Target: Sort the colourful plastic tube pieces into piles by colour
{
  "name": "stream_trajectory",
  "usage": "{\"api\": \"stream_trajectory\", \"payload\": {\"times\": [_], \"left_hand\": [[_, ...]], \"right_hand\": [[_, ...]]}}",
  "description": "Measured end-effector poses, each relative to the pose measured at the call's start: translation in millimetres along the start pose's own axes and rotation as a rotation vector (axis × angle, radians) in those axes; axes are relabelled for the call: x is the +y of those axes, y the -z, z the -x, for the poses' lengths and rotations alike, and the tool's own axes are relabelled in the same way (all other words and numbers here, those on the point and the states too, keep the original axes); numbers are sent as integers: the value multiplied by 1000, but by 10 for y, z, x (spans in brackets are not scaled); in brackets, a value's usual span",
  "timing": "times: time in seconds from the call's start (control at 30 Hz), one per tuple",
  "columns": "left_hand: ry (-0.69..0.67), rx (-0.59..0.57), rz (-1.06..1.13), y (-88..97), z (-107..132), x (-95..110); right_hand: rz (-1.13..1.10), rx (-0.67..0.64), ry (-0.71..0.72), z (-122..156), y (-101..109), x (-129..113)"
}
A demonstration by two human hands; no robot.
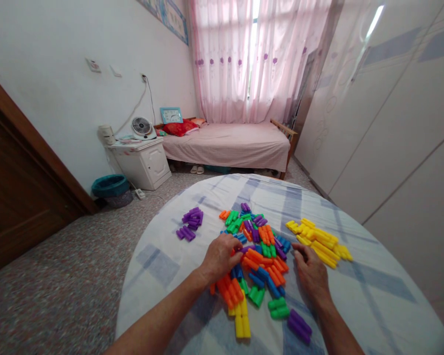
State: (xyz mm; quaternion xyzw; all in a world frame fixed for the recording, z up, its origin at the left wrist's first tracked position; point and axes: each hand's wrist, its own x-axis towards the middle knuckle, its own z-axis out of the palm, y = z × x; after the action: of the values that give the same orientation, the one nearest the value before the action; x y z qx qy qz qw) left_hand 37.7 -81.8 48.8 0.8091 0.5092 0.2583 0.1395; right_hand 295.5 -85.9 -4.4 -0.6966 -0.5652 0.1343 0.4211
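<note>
A mixed pile of plastic building blocks [257,256], shaped like joined tubes in orange, green, blue, purple and yellow, lies on the cloth-covered round table [148,296]. My left hand [221,257] reaches over the pile's left side, thumb and fingers curled in among the pieces; what they pinch is hidden. To the right of the pile, my right hand [313,271] rests low with loosely bent fingers, near some blue blocks [284,243], nothing visible in it. Purple blocks [193,217] form a separate group at the left, and yellow blocks [320,241] another at the right.
Beyond the table stands a bed [229,143] with a pink cover. A white cabinet [157,162] carries a small fan [142,126], with a lined waste bin [111,187] beside it. Wardrobe doors [385,123] line the right side; a brown door [18,187] is at left.
</note>
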Motion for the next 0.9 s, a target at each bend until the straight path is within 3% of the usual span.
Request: {"api": "stream_trajectory", "payload": {"times": [0.13, 0.23, 0.4, 0.5, 0.6, 0.7, 0.8, 0.9], "left_hand": [[134, 160, 170, -10, -27, -29], [172, 296, 223, 112, -37, -155], [222, 502, -98, 453, 31, -675], [273, 522, -269, 580, 138, -1015], [308, 491, -364, 601, 238, -1213], [296, 511, -390, 554, 241, -1207], [214, 539, -323, 469, 63, -1017], [67, 397, -212, 329, -309, -754]], "right_hand": [[-5, -3, -8, 2, 3, -13], [-10, -4, -7, 2, 1, -14], [-2, 3, -3, -4, -16, 13], [-3, 5, 4, -8, -28, 35], [-7, 13, 5, -8, -32, 41], [-11, 13, 3, -6, -27, 26], [1, 7, -9, -1, -18, 1], [7, 0, -20, 1, -9, -14]]}}
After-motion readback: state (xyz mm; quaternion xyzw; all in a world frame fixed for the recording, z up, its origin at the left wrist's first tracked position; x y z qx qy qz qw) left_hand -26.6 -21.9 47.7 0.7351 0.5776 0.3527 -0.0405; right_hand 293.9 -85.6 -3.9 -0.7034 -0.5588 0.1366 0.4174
